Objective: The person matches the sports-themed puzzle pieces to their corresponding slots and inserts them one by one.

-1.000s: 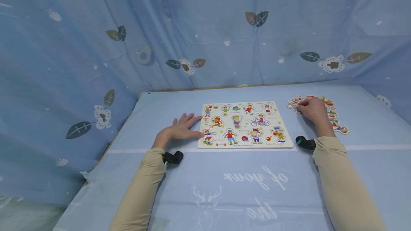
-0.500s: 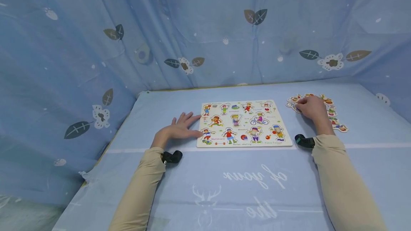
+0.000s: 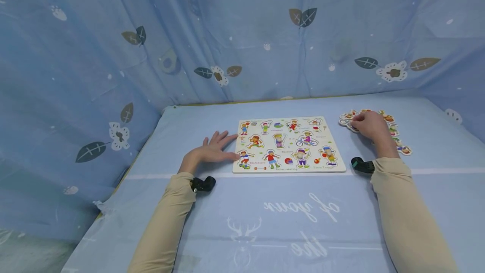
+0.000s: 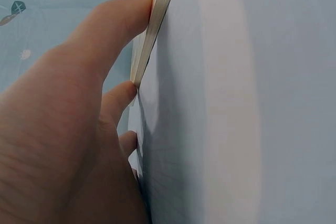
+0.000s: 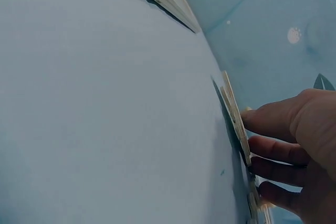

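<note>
A wooden puzzle board (image 3: 261, 153), printed with sports figures, lies flat on the table. My left hand (image 3: 209, 151) is spread at the board's left side, thumb and a fingertip (image 4: 128, 93) against its edge. Right of the board is a cluster of loose puzzle pieces (image 3: 393, 130) with coloured figures. Over the cluster's left end, my right hand (image 3: 372, 129) pinches a bicycle puzzle piece (image 3: 344, 122) between thumb and fingers. In the right wrist view the thumb lies on top of the piece (image 5: 235, 116), with the other fingers at its edge. The palm hides some pieces.
A pale blue cloth with white lettering (image 3: 303, 208) covers the table. Behind and to the left hangs a blue curtain (image 3: 257, 54) with leaf prints. A small black camera sits on each wrist, the left one (image 3: 204, 184) and the right one (image 3: 361, 165).
My right hand has shifted very slightly, and the bicycle piece in its fingers has moved a little over the pile. The left hand stays at the board's edge. The head view has tilted slightly.
</note>
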A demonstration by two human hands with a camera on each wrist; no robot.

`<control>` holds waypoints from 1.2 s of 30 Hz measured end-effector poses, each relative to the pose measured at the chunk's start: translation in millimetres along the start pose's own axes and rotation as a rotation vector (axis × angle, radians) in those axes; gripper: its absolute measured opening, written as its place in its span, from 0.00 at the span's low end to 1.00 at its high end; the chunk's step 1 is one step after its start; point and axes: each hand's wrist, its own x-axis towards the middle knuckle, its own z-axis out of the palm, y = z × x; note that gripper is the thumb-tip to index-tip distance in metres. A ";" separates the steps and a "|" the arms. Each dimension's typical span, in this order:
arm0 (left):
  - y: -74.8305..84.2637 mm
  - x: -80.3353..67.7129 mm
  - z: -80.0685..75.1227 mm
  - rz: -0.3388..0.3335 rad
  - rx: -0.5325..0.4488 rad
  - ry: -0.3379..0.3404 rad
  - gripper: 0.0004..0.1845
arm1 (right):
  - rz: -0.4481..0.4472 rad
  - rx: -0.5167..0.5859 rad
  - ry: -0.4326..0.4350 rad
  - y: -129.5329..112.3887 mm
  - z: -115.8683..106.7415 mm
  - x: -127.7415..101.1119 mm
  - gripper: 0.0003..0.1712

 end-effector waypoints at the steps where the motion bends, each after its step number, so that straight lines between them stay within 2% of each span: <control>1: 0.0 0.2 0.0 0.000 -0.001 -0.002 0.48 | 0.000 0.001 -0.003 -0.3 -0.5 -0.2 0.22; 13: -1.9 3.4 1.3 -0.011 0.001 0.012 0.49 | 0.021 0.024 -0.019 -5.6 -6.1 -4.0 0.21; 22: -0.4 2.7 1.2 -0.017 0.000 0.013 0.48 | -0.027 -0.002 -0.024 -7.6 -8.3 -3.2 0.23; 30: -0.8 2.9 1.3 -0.018 0.000 0.011 0.49 | -0.113 -0.002 -0.046 -14.2 -10.7 0.2 0.23; 36: -2.4 3.7 2.0 -0.013 -0.007 0.009 0.49 | -0.122 -0.012 -0.072 -16.0 -10.6 2.3 0.23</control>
